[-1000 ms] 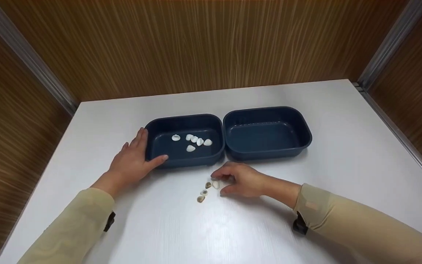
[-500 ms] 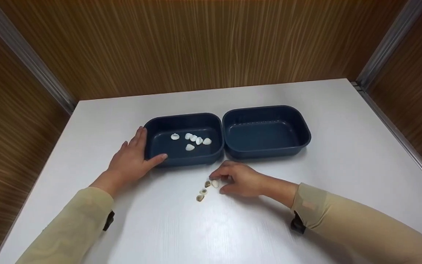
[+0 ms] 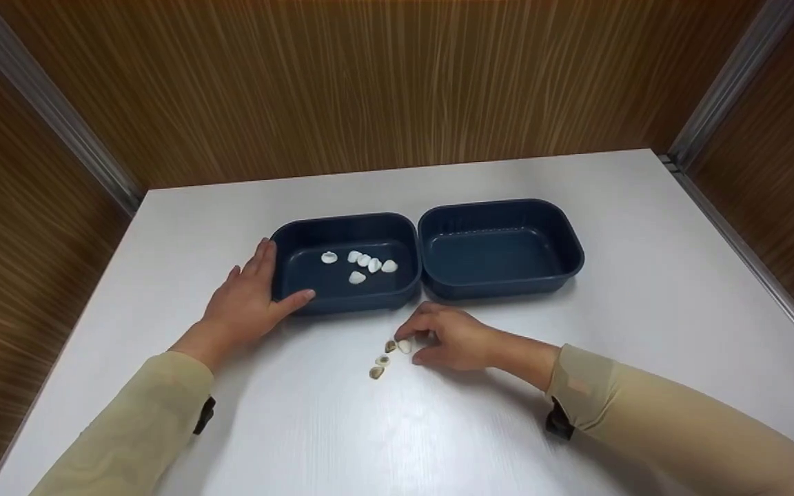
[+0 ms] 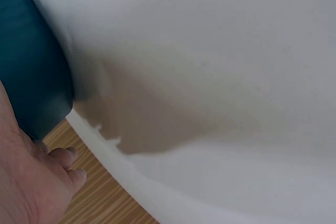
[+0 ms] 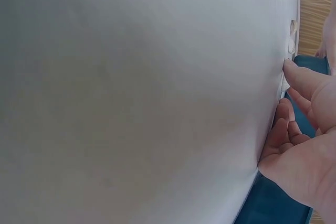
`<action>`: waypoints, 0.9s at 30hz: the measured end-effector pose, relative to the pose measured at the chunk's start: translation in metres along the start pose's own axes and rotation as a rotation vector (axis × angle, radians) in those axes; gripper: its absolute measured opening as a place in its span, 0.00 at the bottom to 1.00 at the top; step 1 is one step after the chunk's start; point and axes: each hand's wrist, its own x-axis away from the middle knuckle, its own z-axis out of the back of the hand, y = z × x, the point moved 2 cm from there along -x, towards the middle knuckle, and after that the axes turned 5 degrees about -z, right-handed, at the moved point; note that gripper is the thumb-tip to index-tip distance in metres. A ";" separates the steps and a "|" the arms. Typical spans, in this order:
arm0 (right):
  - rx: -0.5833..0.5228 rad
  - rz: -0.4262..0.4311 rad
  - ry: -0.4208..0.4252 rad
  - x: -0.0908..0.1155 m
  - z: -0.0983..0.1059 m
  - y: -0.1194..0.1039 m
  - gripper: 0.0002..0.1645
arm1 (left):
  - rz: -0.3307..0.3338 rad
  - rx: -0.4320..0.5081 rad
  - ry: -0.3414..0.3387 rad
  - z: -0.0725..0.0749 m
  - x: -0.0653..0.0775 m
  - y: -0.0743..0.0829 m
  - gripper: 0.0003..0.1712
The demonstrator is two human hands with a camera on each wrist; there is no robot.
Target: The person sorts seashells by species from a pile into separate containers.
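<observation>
My left hand (image 3: pixel 242 303) rests against the left end of a dark blue box (image 3: pixel 349 304), its fingers along the side and its thumb over the front rim. Several white seashells (image 3: pixel 357 277) lie inside that box. In front of the boxes, my right hand (image 3: pixel 459 339) is low over the table with fingers bent. A white seashell (image 3: pixel 404 346) lies between its thumb and index fingertips, which stand apart. Just left of it, brownish seashells (image 3: pixel 377 373) form a short row on the table. The right wrist view shows the white shell (image 5: pixel 285 85) partly hidden behind the thumb.
A second dark blue box (image 3: pixel 500 258) stands right against the first, with nothing inside. Both stand on a white table (image 3: pixel 287 427). Wood-grain panels (image 3: pixel 397 83) rise behind the table and at both sides.
</observation>
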 end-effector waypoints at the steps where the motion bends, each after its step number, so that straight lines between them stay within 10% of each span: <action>1: 0.001 0.001 0.001 0.000 0.000 0.000 0.21 | 0.002 0.000 -0.001 0.000 0.000 0.000 0.69; 27: -0.087 -0.013 -0.006 -0.001 -0.002 0.000 0.10 | 0.013 0.000 -0.007 -0.002 -0.001 -0.002 0.70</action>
